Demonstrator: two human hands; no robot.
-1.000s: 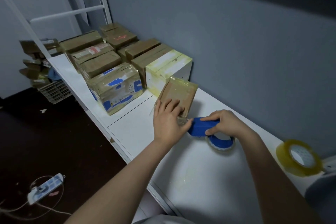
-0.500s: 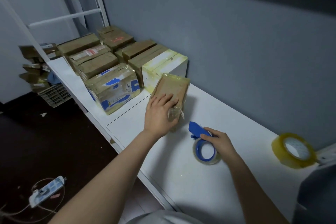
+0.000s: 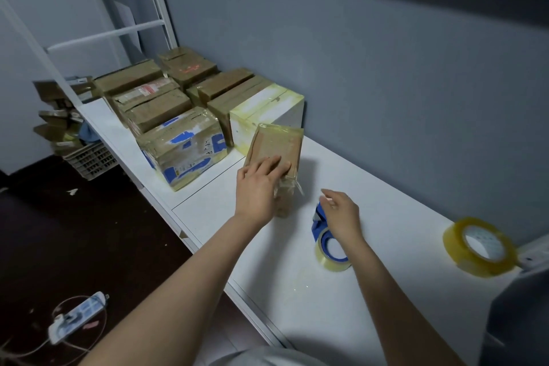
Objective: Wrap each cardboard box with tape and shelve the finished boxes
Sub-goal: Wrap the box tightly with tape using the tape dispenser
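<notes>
Nearest, below the right hand's wrist, a roll of clear tape [image 3: 332, 252] sits in a blue tape dispenser [image 3: 319, 221] standing on the white shelf top [image 3: 386, 300]. The right hand [image 3: 341, 212] hovers over the dispenser's handle with fingers loosely extended and apart, gripping nothing; whether the palm touches the handle cannot be told. Just left of it, the left hand [image 3: 258, 187] lies with straight fingers spread flat across the near face of a small cardboard box [image 3: 277, 144], which stands on end, tilted and glossy with tape; the thumb is hidden. A crumpled loose tape end [image 3: 292, 184] sticks out at the box's edge beside those fingertips. Well right of the right hand lies a spare yellowish tape roll [image 3: 479, 246]. Just beyond the left hand's box stands a white taped box [image 3: 267, 107], with a box patched in blue [image 3: 184, 148] to its left and rows of brown taped boxes [image 3: 154, 104] farther back along the wall.
</notes>
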